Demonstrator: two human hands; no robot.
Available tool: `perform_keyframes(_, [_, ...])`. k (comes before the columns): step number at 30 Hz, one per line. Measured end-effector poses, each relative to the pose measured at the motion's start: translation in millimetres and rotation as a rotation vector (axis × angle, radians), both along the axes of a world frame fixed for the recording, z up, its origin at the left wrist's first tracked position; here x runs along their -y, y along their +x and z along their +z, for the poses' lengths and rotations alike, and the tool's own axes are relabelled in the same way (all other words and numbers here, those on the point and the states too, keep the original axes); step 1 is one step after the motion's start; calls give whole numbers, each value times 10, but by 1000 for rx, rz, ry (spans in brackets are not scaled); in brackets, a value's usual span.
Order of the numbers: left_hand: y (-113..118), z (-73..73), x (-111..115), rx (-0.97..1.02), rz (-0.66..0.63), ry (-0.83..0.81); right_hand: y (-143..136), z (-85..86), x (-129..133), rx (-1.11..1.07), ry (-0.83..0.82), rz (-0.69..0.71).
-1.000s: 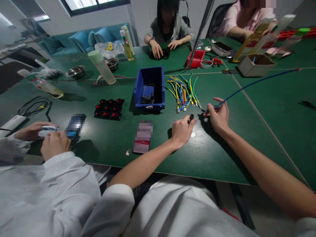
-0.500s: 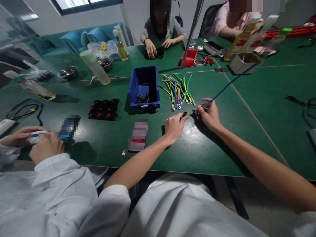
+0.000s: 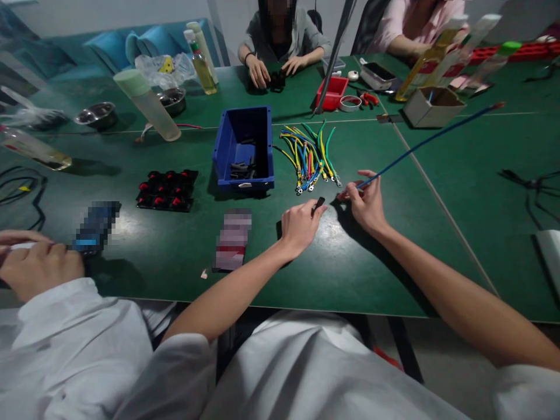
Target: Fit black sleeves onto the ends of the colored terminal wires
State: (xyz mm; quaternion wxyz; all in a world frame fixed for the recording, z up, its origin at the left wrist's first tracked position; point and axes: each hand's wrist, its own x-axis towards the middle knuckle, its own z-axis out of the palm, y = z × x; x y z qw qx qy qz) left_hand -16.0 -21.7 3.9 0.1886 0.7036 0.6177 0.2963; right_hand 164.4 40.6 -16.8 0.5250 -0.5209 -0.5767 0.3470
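Note:
My left hand (image 3: 300,225) is closed on a short black sleeve (image 3: 319,202) that sticks up between thumb and forefinger. Opposite it, my right hand (image 3: 367,201) pinches a long blue wire (image 3: 420,147) near its lower end. The wire slants up to the right, and copper shows at its far tip. Its end inside my right fingers is hidden. Just beyond both hands lies a fanned bunch of yellow, blue, green and red wires (image 3: 308,154) with metal ring terminals. Left of that bunch stands a blue bin (image 3: 221,157) holding several black sleeves (image 3: 244,169).
A phone (image 3: 233,240) lies left of my left forearm, with a black tray of red-topped parts (image 3: 166,191) beyond it. A white box (image 3: 433,111) and bottles stand at the far right. One co-worker's hands (image 3: 44,265) are at my left; two people sit opposite.
My view has shifted slightly, so most things sit a little further left and the bottles and bin appear higher. Both hands keep their grips, and the wire's far end now shows clear of the white box.

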Motion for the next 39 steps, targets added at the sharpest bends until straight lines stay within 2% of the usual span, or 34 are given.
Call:
perform_keyframes(8, [-26, 56, 10, 28, -24, 16, 18, 2, -2, -36, -8, -33])
perform_keyframes(17, [-10, -95, -57, 244, -142, 71, 39, 23, 26, -58, -32, -26])
perform_keyframes(22, [-11, -117, -71, 322, -126, 70, 22, 73, 55, -104, -30, 11])
perform_keyframes(29, [-1, -104, -71, 316, -78, 2, -16, 166, 104, -165, -83, 70])
perform_keyframes(32, [7, -97, -65, 329, -61, -20, -18, 197, 124, -209, -100, 64])
perform_keyframes(39, [14, -74, -53, 292, -77, 54, -2, 195, 132, -274, -123, 22])
